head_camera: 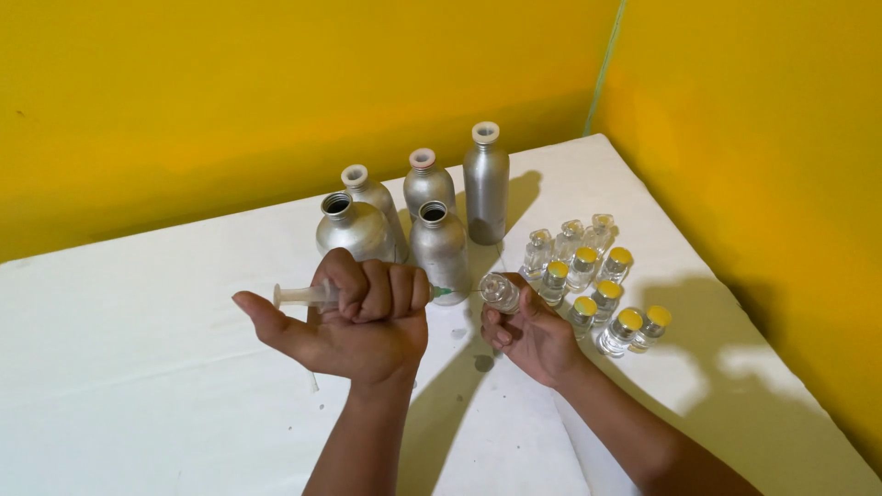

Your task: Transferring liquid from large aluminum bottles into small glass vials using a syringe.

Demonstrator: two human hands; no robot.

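Observation:
My left hand [354,321] is closed in a fist around a clear plastic syringe [303,295], thumb stretched out to the left. The plunger end sticks out on the left; the green needle hub [442,293] pokes out on the right. It points at a small clear glass vial [499,292] that my right hand [533,335] holds tilted on its side in the fingertips. The needle tip is at or just short of the vial's mouth; I cannot tell if it is inside. Both hands hover above a white table [138,386].
Several silver metal bottles [439,246] stand behind my hands, some uncapped. To the right is a cluster of small glass vials [606,294], most with yellow caps, a few at the back without. Yellow walls meet in a corner beyond the table's far and right edges.

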